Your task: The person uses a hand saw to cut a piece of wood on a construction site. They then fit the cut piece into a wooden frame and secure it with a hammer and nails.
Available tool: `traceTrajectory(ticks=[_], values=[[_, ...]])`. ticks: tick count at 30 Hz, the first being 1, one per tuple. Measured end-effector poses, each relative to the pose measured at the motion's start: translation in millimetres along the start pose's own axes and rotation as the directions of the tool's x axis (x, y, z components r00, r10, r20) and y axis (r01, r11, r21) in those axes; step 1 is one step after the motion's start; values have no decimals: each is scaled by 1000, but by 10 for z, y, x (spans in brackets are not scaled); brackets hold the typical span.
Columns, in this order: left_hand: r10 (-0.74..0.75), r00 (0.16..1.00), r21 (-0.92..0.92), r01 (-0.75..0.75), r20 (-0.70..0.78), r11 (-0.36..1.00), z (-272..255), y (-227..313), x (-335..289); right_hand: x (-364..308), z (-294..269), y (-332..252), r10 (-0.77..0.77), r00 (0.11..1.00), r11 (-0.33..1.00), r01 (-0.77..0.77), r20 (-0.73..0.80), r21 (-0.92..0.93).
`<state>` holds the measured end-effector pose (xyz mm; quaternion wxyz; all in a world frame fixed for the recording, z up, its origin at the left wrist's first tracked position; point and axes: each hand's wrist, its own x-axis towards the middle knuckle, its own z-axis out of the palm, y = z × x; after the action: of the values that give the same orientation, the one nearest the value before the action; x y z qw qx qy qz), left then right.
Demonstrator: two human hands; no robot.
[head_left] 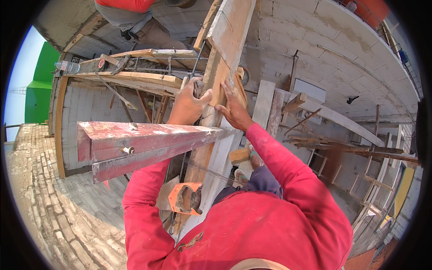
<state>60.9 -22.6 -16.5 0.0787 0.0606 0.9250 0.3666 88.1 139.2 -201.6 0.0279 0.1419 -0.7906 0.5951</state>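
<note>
Ahead of me, a long wooden board (231, 31) runs away along the top of a narrow wall, with a shorter piece of plank (220, 83) against its near end. My left hand (189, 105) is closed round a grey lump (198, 89) that looks like a stone, close beside the plank's left side. My right hand (235, 108) lies on the plank's right side with its fingers stretched out and nothing in them. A reddish, paint-worn metal channel (153, 140) crosses over my left forearm, with a bolt in its side.
An orange object with grey lumps (188, 199) sits by my left elbow. Timber formwork with metal rods (135, 76) lies far left, near a plastic bottle (67, 67). Another person (130, 20) crouches beyond it. Below right are a lower level and wooden scaffolding (373, 193).
</note>
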Motion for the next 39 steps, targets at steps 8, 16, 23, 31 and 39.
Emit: traceTrajectory(ticks=[8,16,23,31,39], values=[[41,999,-85,-39,21,996,-40,-102,20,33,-36,-69,-8,1000,1000,8,14,-25],[120,991,96,-125,59,987,-218,-359,73,24,-198,328,149,974,988,-140,173,-61],[175,980,-184,-156,90,970,-312,-331,77,52,-259,266,3,985,996,14,175,-91],[141,981,-198,-113,130,974,-229,-479,293,151,-235,135,90,987,983,-109,130,148],[161,973,-336,-99,162,937,-160,-550,330,149,-319,167,99,981,984,-122,167,132]])
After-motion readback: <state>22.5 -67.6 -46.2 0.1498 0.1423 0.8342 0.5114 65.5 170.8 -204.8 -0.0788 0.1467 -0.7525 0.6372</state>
